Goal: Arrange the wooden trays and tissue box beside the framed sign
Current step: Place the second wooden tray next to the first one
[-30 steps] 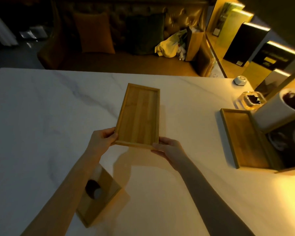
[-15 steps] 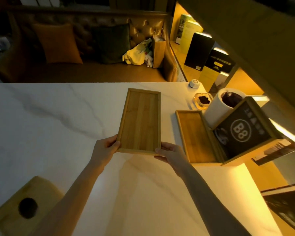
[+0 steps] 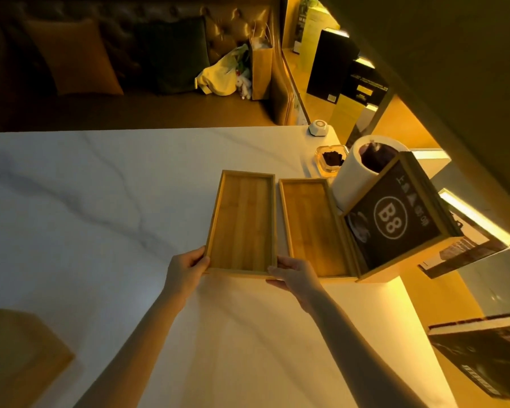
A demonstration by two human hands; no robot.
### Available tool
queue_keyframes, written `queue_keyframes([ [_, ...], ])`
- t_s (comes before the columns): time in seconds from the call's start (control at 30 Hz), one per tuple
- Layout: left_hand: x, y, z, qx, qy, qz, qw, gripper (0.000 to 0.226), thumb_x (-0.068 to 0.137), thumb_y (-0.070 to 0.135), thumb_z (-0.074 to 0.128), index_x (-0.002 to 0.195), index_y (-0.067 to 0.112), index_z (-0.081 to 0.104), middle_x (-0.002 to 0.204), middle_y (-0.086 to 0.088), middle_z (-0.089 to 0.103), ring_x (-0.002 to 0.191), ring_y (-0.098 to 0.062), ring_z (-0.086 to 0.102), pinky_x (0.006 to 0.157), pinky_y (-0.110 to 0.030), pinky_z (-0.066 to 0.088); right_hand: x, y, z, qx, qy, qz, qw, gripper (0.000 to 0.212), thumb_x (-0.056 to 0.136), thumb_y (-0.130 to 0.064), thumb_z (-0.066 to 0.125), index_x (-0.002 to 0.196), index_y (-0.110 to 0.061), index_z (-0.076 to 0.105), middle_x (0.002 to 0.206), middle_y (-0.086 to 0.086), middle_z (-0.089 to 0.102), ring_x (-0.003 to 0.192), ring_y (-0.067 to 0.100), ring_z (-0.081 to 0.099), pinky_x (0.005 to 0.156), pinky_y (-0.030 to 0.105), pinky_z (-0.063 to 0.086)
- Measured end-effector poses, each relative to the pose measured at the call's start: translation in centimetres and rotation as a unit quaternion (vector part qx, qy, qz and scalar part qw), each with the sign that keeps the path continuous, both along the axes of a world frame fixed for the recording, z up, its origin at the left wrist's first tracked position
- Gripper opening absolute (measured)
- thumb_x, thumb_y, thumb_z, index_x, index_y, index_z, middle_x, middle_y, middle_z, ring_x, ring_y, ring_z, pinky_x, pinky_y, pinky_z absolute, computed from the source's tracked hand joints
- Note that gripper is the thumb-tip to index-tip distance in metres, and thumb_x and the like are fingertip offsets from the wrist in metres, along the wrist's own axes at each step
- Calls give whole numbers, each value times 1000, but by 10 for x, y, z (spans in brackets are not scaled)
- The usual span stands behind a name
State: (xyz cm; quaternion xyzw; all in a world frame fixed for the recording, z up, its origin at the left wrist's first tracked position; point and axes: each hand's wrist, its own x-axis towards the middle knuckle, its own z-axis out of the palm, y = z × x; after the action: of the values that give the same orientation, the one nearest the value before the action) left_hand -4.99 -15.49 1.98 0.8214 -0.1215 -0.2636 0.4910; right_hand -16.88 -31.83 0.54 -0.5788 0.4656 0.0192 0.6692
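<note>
Bamboo-coloured wood makes up the tray that both hands grip at its near end: the left hand pinches the near left corner, the right hand pinches the near right corner. This tray lies lengthwise on the white marble bench, just beside a second wooden tray, their long sides parallel. The second tray touches the framed sign marked B8. The wooden tissue box sits well apart, at the near left edge.

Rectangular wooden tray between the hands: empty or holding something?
Empty: the rectangular wooden tray shows only bare bamboo floor inside its rim.
</note>
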Motion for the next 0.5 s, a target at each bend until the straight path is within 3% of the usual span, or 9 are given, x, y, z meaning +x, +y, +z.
queue_keyframes([
  [0.2,-3,-9,-12,6,13,10,1000,26,85,2,51,99,18,66,78,4,64,91,-30,61,92,-48,48,-3,-7,-6,0,8,0,1000,36,82,-2,61,117,0,56,100,7,57,94,24,59,84,35,53],
  [0.33,-5,-16,-20,18,16,27,999,30,85,3,51,116,3,55,113,-15,64,105,-30,59,93,-35,46,-4,-11,-10,-4,14,5,1000,37,82,-3,62,118,0,56,86,-2,56,89,20,58,81,32,53],
  [0.5,-3,-19,-28,23,17,21,999,31,86,4,51,117,4,54,118,-18,62,105,-28,58,96,-37,45,-4,-13,-15,-41,8,19,999,35,83,-3,60,117,1,55,86,-1,55,89,20,57,80,31,52],
])
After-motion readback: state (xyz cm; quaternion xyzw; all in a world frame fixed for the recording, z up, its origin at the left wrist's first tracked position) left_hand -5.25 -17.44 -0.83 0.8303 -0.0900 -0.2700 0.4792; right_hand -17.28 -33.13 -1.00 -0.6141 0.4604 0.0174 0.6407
